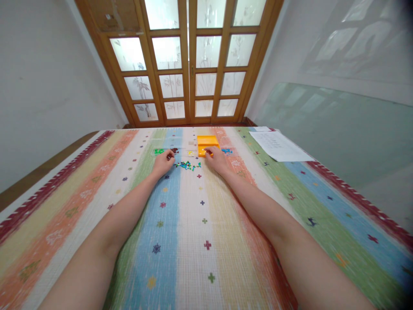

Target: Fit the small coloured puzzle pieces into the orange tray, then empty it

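Note:
My left hand (pixel 164 162) is beside the dark brown pieces (pixel 174 150), its fingers curled together. Whatever its fingertips hold, if anything, is too small to make out. Over the near edge of the open orange box (pixel 208 140) is my right hand (pixel 216 159), with thumb and fingers drawn together; its fingertips hide what may be between them. A loose pile of tiny green, blue and dark pieces (pixel 188 165) lies on the cloth between my hands. Green pieces (pixel 158 151), yellow pieces (pixel 190 153) and blue pieces (pixel 227 151) sit in separate groups, apparently in clear boxes.
A striped tablecloth (pixel 193 215) covers the table. To the right, a sheet of paper (pixel 279 146) lies near the table's edge. Wooden doors with glass panes (pixel 190 64) stand beyond the far edge, and a pale glass sheet (pixel 322 125) leans at the right wall.

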{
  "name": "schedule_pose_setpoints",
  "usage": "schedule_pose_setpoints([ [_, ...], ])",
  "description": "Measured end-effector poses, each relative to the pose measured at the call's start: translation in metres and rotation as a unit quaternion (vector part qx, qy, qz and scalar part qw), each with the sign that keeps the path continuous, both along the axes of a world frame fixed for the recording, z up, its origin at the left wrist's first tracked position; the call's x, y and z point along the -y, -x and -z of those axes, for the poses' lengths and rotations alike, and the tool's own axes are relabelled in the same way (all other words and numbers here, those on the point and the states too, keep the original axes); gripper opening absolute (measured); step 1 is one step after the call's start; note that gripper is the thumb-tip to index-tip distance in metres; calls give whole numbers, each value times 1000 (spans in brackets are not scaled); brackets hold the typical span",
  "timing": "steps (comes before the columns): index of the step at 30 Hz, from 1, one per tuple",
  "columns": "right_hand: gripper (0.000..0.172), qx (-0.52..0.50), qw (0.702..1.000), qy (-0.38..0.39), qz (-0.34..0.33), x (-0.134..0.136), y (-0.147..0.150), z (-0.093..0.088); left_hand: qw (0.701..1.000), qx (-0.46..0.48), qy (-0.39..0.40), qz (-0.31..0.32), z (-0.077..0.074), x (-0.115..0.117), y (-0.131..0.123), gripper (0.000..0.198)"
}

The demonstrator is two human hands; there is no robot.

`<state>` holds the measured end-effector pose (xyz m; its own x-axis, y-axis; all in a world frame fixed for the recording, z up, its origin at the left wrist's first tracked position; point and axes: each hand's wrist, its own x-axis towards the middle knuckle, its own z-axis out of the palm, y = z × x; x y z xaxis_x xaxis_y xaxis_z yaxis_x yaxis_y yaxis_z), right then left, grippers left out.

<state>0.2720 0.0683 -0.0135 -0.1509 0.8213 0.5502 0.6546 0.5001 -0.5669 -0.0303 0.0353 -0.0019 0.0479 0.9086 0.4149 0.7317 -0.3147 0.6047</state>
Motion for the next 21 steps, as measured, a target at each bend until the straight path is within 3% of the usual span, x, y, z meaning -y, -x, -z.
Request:
schedule_pose_setpoints([
  [11,25,4,1000,-7,-2,0,1,0,971,232,42,-31,7,-14,10,7],
  [16,25,8,1000,-11,-5,-1,0,2,950,304,61,-16,11,-18,13,19],
  [21,26,7,1000,-9,-9,-2,0,3,947,305,93,32,8,-17,10,45],
])
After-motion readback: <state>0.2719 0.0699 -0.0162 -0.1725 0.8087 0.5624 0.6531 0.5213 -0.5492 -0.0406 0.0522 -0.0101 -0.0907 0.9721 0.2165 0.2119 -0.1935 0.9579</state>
